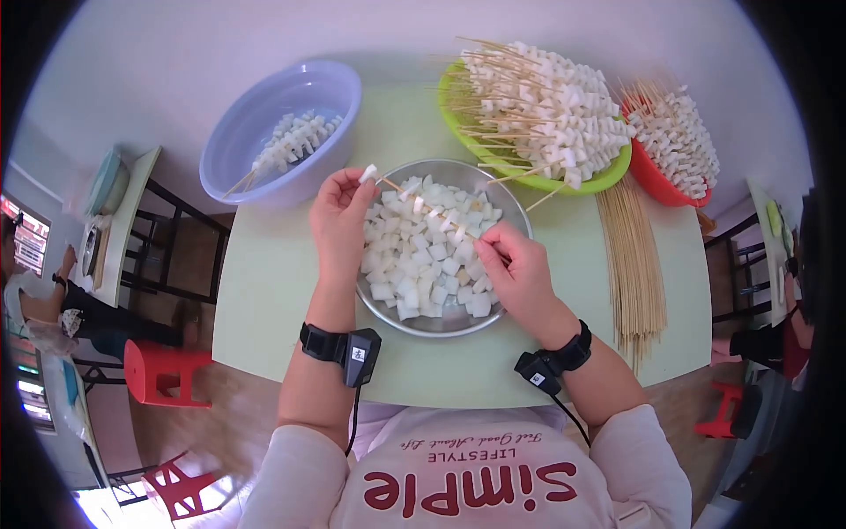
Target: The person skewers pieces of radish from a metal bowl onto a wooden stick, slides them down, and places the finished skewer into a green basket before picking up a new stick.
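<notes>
My right hand [511, 264] is closed around the lower end of a bamboo skewer [393, 185] that carries several white cubes. At the skewer's far tip, my left hand [344, 198] pinches a single white cube [368, 174] between thumb and fingers. Both hands are above a round metal bowl [388, 316] heaped with loose white cubes [432, 264]. What the cubes are made of does not show. The skewer slants from upper left to lower right over the pile.
Behind the bowl stand a blue-purple basin [220, 167] with a few filled skewers, a green basin [608, 181] piled high with them, and a red basin [652, 181] also full. Bare bamboo sticks [634, 273] lie bundled at the right. People sit at other tables on both sides.
</notes>
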Demonstrator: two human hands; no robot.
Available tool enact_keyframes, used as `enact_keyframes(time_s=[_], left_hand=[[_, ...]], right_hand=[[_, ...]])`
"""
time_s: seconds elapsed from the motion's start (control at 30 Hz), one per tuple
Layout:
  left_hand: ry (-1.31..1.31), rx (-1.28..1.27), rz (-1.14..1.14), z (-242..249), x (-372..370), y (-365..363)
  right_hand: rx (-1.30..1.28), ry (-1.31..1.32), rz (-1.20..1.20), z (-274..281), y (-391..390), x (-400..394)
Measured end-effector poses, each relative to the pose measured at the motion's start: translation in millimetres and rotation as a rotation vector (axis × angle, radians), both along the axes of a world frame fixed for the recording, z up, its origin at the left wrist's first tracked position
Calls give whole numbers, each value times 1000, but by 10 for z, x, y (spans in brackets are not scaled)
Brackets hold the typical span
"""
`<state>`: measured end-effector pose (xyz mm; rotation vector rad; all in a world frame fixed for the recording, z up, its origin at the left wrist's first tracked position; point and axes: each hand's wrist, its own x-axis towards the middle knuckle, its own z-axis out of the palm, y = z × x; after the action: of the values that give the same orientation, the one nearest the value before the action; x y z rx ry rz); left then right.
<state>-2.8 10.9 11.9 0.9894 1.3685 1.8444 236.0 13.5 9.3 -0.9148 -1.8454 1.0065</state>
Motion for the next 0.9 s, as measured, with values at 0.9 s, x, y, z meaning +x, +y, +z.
enact_keyframes(time_s=[0.9], left_hand=[[428,-49,169,71,44,-21]], right_hand=[[62,-88,7,72,-18,8]])
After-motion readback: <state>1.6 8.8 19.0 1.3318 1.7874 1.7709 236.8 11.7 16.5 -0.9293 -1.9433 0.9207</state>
